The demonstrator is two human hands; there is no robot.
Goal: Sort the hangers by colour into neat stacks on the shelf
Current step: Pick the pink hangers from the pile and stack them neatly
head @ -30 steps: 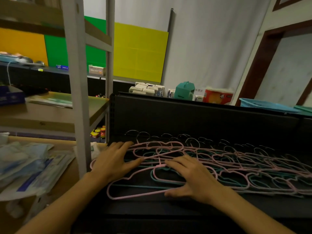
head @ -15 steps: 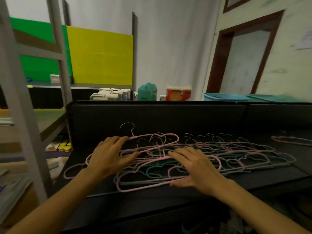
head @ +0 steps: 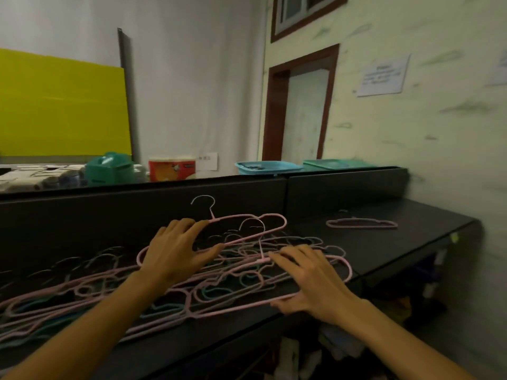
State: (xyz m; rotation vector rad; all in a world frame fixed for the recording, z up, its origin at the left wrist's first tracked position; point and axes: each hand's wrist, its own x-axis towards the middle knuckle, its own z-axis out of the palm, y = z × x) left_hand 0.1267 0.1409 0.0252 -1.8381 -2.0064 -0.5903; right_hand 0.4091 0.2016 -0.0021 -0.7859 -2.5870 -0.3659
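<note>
**Lifting a pink hanger off the mixed pile**

Pile point(head: 192, 283) of pink and teal hangers lies tangled on the black shelf point(head: 384, 248), running from the frame's left edge to mid-shelf. Left hand point(head: 178, 250) is on the pile's back part, fingers and thumb curled round the lower bar of a pink hanger point(head: 247, 229), which is tilted up off the pile with its hook point(head: 204, 204) raised against the back panel. Right hand point(head: 310, 278) sits at the pile's right end, fingers spread and laid flat over the top hangers, thumb hooked under the front edge of a pink one; looks like a pinch, but contact is partly hidden. One lone pink hanger point(head: 362, 223) lies flat well right of the pile, likely the start of the pink stack. No teal stack seen.

Step, as judged: free the raised pink one and carry it right of the pile to the lone hanger.

How to do it well:
- Keep the right hand pressing the pile so neighbours don't drag along.
- Lift hook-first; hooks and loops snag.
- Lay it on the lone hanger, hooks the same way, outlines matched.
- Risk: front hangers overhang the shelf edge and could slide off.
</note>
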